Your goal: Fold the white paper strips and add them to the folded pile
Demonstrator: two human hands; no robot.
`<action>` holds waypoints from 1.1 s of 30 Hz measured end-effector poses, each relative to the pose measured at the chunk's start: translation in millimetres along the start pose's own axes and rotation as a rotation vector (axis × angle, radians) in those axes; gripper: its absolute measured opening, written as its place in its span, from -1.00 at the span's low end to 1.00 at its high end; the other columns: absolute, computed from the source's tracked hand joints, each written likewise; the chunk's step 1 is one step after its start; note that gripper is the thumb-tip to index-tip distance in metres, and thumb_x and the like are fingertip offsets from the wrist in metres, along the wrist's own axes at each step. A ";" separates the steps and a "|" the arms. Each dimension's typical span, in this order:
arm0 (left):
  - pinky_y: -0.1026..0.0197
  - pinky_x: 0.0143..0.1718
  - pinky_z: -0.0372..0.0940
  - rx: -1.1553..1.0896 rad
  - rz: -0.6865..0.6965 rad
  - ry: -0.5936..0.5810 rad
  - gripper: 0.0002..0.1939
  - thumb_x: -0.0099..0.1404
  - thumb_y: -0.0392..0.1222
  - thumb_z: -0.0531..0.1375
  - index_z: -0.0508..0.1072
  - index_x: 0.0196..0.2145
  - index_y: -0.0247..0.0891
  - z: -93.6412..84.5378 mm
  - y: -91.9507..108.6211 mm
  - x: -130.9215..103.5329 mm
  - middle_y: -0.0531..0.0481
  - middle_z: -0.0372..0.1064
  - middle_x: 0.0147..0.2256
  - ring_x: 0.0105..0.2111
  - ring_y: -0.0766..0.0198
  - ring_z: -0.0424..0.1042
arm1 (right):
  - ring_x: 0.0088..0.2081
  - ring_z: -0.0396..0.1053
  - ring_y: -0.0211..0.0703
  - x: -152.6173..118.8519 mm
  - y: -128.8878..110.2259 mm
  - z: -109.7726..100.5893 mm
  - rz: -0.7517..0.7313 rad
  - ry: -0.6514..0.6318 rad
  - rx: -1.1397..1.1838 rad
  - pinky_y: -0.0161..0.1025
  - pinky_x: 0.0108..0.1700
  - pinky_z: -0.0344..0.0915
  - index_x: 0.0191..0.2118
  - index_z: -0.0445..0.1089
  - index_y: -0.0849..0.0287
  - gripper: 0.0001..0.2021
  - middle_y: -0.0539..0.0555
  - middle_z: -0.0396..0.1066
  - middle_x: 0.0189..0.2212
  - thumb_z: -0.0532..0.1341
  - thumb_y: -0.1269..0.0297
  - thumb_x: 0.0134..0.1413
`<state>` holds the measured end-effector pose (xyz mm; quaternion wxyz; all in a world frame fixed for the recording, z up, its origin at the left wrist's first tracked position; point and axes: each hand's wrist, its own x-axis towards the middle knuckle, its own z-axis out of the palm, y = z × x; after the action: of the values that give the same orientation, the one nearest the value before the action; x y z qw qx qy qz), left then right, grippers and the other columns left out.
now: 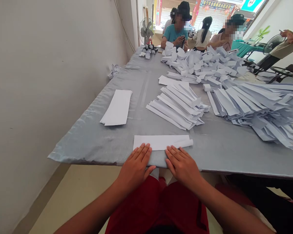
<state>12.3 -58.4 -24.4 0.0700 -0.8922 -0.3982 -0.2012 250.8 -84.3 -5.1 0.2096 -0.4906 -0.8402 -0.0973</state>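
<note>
A white paper strip (158, 140) lies crosswise near the front edge of the grey-covered table, its right end partly folded or rolled over. My left hand (139, 162) rests on the strip's lower edge left of its middle, fingers stretched and lying flat. On the right part of that edge lies my right hand (182, 164), its fingers also extended and flat. Neither hand is wrapped round anything. Beyond the strip, to the left, is a stack of flat white sheets (118, 107). A pile of folded paper strips (178, 105) sits straight ahead.
The grey table (88, 143) borders a wall on the left. A larger heap of folded papers (254, 107) covers its right side, with loose crumpled papers (200, 63) farther back. Several people sit beyond; one person (177, 32) wears a blue shirt. A fan (146, 31) stands behind.
</note>
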 end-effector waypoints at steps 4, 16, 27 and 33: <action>-0.05 0.22 0.28 -0.008 0.010 -0.005 -0.41 0.48 0.09 0.01 0.29 0.27 -0.38 0.2 -1.8 0.1 -0.28 0.29 0.26 0.28 -0.06 0.26 | 0.14 0.45 -0.03 -5.3 0.6 -5.8 0.008 0.035 0.006 -0.01 0.25 0.32 0.12 0.47 0.19 -0.68 0.14 0.49 0.10 0.10 0.34 0.37; -0.06 0.22 0.28 0.024 -0.007 -0.037 -0.39 0.48 0.12 0.00 0.30 0.27 -0.38 -0.8 -3.5 -1.7 -0.27 0.27 0.27 0.30 -0.05 0.24 | 0.11 0.47 -0.02 -3.4 -4.7 -1.3 0.060 0.036 -0.041 0.00 0.24 0.29 0.12 0.46 0.25 -0.67 0.15 0.49 0.09 0.07 0.30 0.41; -0.08 0.25 0.25 -0.010 -0.017 -0.075 -0.38 0.48 0.12 -0.01 0.25 0.32 -0.33 -3.3 -6.2 -2.8 -0.25 0.22 0.30 0.32 -0.04 0.20 | 0.00 0.54 0.05 -40.2 21.5 -17.3 0.217 0.040 -0.275 0.06 0.14 0.30 0.05 0.50 0.27 -0.62 0.21 0.55 0.01 -0.03 0.30 0.45; -0.06 0.20 0.28 0.016 0.004 -0.039 -0.39 0.49 0.14 -0.05 0.33 0.25 -0.36 -6.1 -4.9 0.2 -0.26 0.31 0.25 0.28 -0.05 0.28 | -0.07 0.52 0.00 -22.6 32.4 -29.2 0.250 0.105 -0.213 -0.02 0.10 0.27 -0.16 0.55 0.20 -0.68 0.12 0.61 -0.21 0.03 0.32 0.41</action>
<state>6.9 -56.7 -19.0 0.0696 -0.8961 -0.3995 -0.1806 296.1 -96.6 9.5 0.2107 -0.6048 -0.7455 -0.1845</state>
